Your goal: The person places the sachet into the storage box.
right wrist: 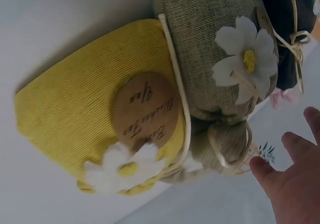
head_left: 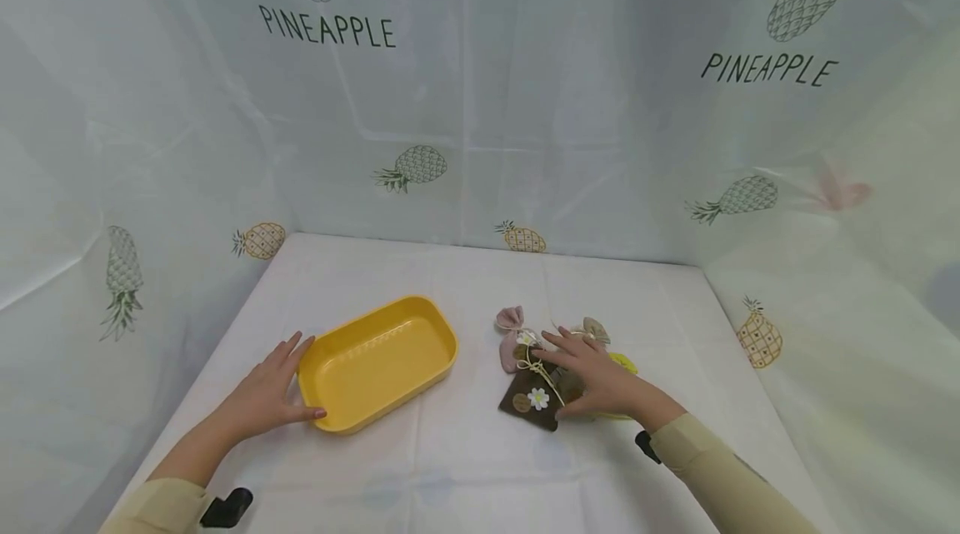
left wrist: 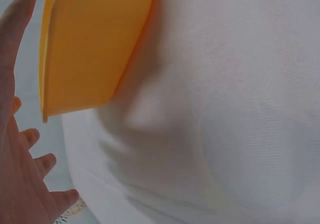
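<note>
A yellow rectangular tray (head_left: 382,363) lies at the left of the table. My left hand (head_left: 258,396) is at its left end, fingers spread and thumb by the near corner; whether the skin touches the rim I cannot tell. Over a cluster of small drawstring pouches hovers my right hand (head_left: 603,376), its fingers spread and gripping nothing. The cluster has a dark brown pouch (head_left: 543,417) with a white flower, a pink pouch (head_left: 508,355), a grey-brown pouch (right wrist: 200,54) and a yellow pouch (right wrist: 75,104) with a round tag. My right hand partly hides them in the head view.
White cloth covers the table (head_left: 480,467). Hanging sheets (head_left: 525,101) printed with pineapples enclose the back and both sides. A strip of tabletop separates the tray from the pouches.
</note>
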Tool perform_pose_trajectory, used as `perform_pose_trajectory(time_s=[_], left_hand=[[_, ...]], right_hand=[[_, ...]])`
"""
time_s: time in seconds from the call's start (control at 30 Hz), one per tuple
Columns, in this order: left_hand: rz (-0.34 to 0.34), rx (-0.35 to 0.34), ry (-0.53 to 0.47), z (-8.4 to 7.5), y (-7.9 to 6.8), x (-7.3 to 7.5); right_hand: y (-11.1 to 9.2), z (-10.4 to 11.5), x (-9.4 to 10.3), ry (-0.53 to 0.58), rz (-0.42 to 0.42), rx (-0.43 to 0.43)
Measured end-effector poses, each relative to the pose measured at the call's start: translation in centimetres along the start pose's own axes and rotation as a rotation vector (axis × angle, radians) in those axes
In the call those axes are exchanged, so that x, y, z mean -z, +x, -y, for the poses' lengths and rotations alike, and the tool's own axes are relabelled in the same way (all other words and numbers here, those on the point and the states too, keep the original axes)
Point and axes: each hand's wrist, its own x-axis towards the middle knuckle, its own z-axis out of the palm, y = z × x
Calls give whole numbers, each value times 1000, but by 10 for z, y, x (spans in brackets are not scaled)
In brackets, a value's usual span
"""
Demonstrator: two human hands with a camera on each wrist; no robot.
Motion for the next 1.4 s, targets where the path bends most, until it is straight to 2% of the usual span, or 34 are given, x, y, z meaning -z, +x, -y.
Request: perform_pose_trajectory(time_s=[0.23, 0.37, 0.7, 0.83, 1.2, 1.4], left_hand=[[14, 0, 7, 2, -1, -5], [46, 16, -50, 4, -2, -9], [55, -26, -157, 15, 1, -9], [64, -22, -183, 12, 3, -10], [30, -55, -202, 3, 14, -17], [59, -19, -226, -10, 25, -21]], right_hand=[[13, -2, -10, -23, 103, -14], [18, -2, -15, -22, 150, -41], [30, -5, -20, -30, 173, -71], [32, -5, -20, -14, 185, -100], [36, -7, -24, 60, 235, -183], [35, -9, -26, 138, 236, -210]])
